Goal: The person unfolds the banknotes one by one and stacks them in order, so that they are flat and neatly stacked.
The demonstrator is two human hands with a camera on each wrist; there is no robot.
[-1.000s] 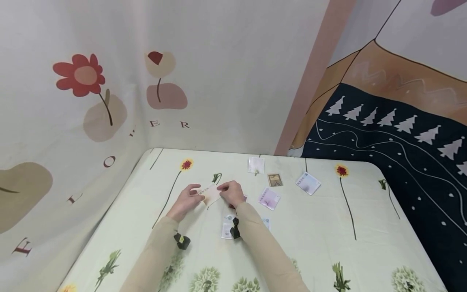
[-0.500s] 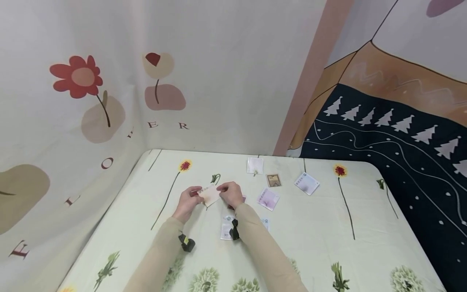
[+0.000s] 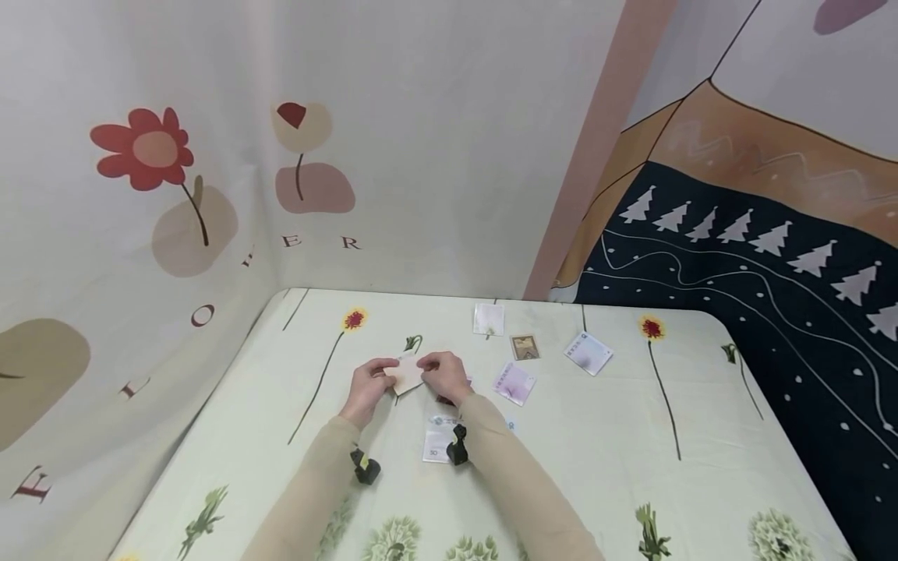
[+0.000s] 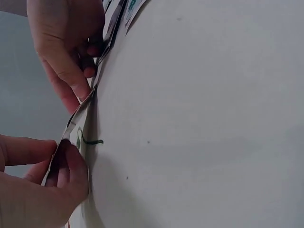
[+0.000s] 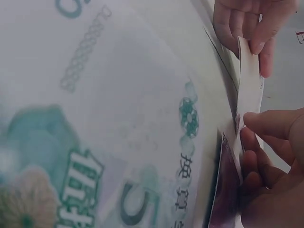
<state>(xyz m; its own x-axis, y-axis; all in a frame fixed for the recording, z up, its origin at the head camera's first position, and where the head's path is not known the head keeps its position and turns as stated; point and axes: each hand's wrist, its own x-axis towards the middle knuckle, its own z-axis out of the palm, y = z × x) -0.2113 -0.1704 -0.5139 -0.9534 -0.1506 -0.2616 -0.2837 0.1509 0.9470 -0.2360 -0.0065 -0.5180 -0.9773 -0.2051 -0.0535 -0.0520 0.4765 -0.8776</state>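
Person in beige sleeves at the table (image 3: 603, 460), both hands on one cream note (image 3: 407, 375), approx. L of centre. L hand (image 3: 368, 389) has its L end: thumb one side, fingers the other, pinched tight w/ just the paper btwn. R hand (image 3: 447, 375) has the opp. end, same kind of pinch, thumb and bent fingers meeting on the edge. So the note sits btwn the two hands; can't quite tell from here if its lower edge touches the cloth.

A dark red note (image 5: 227, 183) is tucked just by the R hand, mostly hidden in the head view. Nr the R wrist lies a white note w/ blue-green print (image 3: 435, 448), w/ a bluish corner (image 3: 511, 426) showing on the other side of the R forearm. To the R of the hands: a purple note (image 3: 514, 383), then a pale blue note (image 3: 589, 353) farther over. Behind: a small brown card (image 3: 525, 347) and a whitish note (image 3: 489, 319) nr the back edge. Black straps w/ small cams (image 3: 457, 448) on both wrists. Back wall: white cloth (image 3: 449, 156) w/ flower prints; R side, dark cloth (image 3: 737, 257) w/ white trees.
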